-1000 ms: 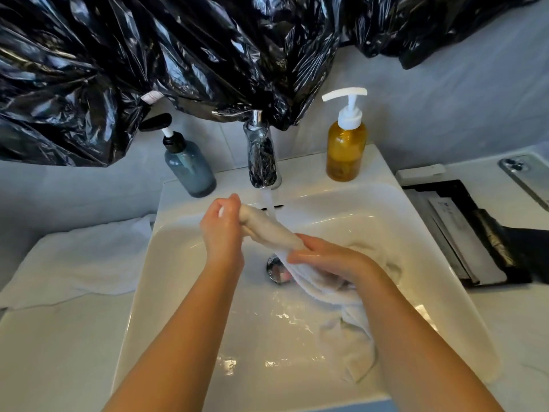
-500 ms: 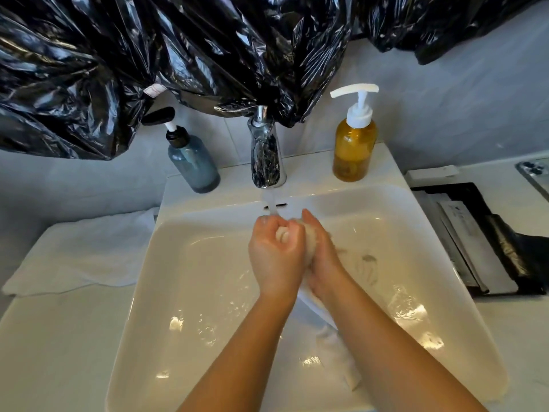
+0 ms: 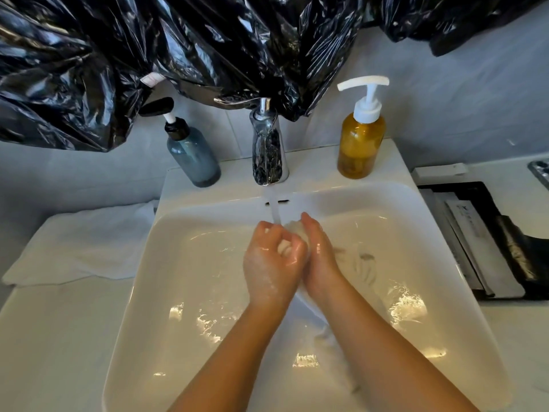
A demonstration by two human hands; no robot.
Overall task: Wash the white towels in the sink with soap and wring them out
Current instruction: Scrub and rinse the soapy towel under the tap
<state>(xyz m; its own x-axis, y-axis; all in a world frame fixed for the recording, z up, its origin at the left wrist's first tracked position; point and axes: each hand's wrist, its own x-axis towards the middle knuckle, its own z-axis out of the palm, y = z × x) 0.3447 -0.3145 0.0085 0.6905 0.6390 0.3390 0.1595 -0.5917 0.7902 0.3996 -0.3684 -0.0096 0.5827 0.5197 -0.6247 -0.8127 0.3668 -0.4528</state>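
So the white towel (image 3: 292,230) that was stretched out a second ago is now balled up right under the faucet (image 3: 269,150), left hand (image 3: 271,263) clenched round it, right hand (image 3: 319,257) pressed straight-fingered against it, so I'd guess still scrubbing, not wringing.

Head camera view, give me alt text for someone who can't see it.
Over a white sink, the left hand grips a bunched white towel against the right hand under water running from a chrome faucet. An amber soap bottle and a blue-grey pump bottle flank the faucet; a second white towel lies on the counter to the left.
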